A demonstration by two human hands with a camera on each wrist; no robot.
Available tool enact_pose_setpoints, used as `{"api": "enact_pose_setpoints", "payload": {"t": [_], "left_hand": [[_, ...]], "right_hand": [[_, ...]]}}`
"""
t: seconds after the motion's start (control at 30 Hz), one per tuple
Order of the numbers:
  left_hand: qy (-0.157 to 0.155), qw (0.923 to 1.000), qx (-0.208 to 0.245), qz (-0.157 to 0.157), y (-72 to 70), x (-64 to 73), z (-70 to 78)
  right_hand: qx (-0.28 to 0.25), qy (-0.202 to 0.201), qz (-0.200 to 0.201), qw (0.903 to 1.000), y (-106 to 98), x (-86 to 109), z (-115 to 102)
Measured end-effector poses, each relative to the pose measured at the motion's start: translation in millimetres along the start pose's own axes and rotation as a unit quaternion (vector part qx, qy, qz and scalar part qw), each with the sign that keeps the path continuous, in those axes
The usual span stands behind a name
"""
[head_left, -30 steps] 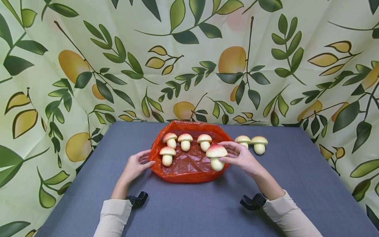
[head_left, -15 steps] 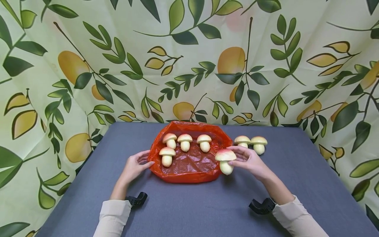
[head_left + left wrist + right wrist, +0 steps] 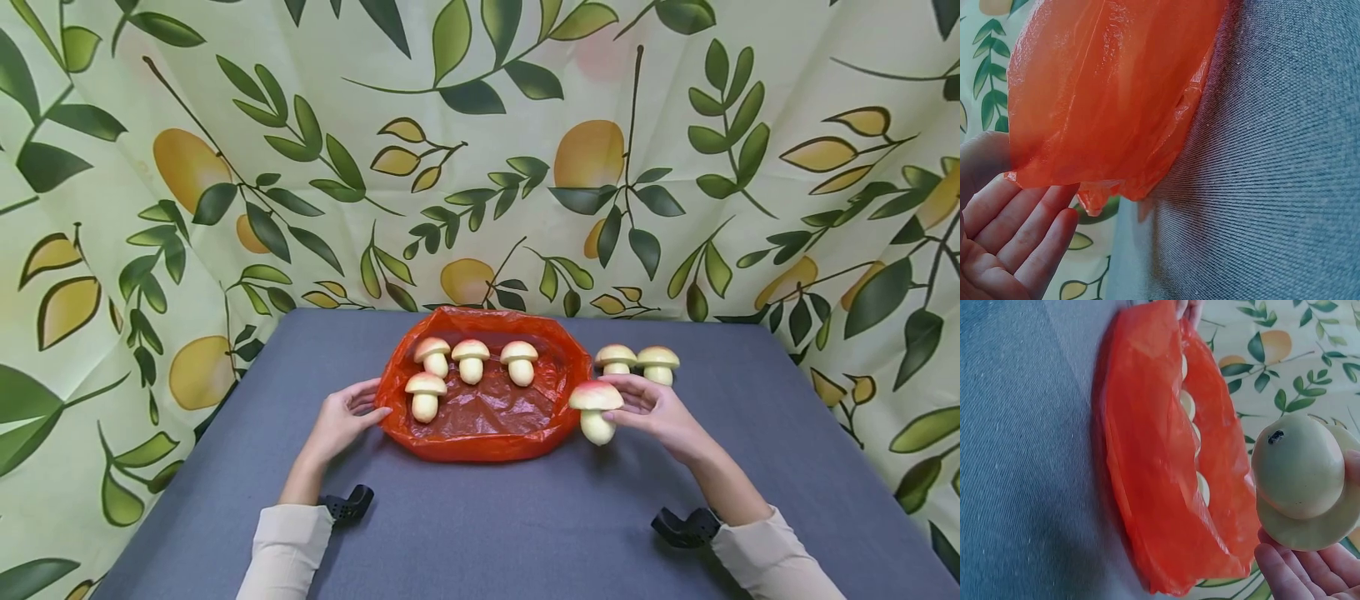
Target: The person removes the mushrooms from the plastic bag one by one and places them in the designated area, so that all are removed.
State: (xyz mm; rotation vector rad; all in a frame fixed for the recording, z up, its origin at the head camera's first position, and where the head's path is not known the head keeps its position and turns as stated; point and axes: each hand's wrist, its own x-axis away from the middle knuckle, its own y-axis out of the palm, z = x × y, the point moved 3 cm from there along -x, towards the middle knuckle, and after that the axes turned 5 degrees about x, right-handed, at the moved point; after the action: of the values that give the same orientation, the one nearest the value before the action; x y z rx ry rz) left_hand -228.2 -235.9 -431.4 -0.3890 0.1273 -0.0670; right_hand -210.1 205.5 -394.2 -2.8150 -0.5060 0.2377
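A red plastic bag (image 3: 480, 448) lies on the table with its mouth spread wide. My left hand (image 3: 343, 423) pinches its left rim between thumb and fingers; in the left wrist view the thumb (image 3: 984, 159) is on one side of the film and the fingers on the other. Several toy mushrooms (image 3: 471, 362) with pinkish caps sit inside. Just off the bag's right edge, my right hand (image 3: 663, 417) holds another toy mushroom (image 3: 596, 410) above the table, stem down. The right wrist view shows its rounded stem end (image 3: 1297, 465) with a dark mark.
Behind the right hand, two more mushrooms (image 3: 658, 364) stand side by side on the grey table (image 3: 480, 533), right of the bag. A leaf-and-fruit patterned cloth (image 3: 480, 150) hangs at the back and sides.
The right hand has carried its mushroom rightward, from over the bag's right part to just beyond its right edge. The left hand and the bag have stayed in place.
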Motion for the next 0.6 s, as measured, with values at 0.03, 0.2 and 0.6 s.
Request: {"api": "enact_pose_setpoints", "payload": {"t": [0.03,0.2,0.6], "left_hand": [[0.001,1.0,0.0,0.0,0.2,-0.2,0.0],[0.004,1.0,-0.001,-0.001,0.7,-0.3,0.5],[0.008,1.0,-0.002,0.002,0.3,0.4,1.6]], "right_hand": [[0.003,0.002,0.001,1.0,-2,0.6,0],[0.028,0.006,0.016,0.9995,-10,4.3,2],[0.044,0.017,0.021,0.9986,-37,12.2,0]]}}
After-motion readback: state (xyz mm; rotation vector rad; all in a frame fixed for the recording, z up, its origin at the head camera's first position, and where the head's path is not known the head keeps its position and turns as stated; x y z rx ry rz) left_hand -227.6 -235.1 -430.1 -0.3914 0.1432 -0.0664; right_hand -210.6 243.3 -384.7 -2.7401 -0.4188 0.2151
